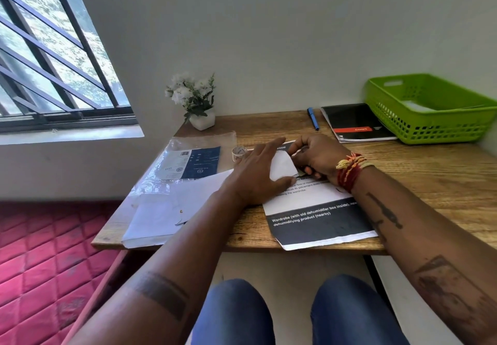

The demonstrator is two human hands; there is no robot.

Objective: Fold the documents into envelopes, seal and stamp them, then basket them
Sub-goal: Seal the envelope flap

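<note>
A printed document with black bands and white text lies on the wooden desk in front of me. My left hand lies flat on its upper part, fingers straight. My right hand has curled fingers that pinch a folded-over white piece of the sheet between the two hands. White envelopes lie to the left, partly under my left forearm. A small tape roll sits just beyond my left hand. A green basket with something white inside stands at the back right.
A clear plastic packet with a blue label lies at the left. A black notebook and blue pen sit near the basket. A white flower pot stands by the wall. The desk's front edge is close to my knees.
</note>
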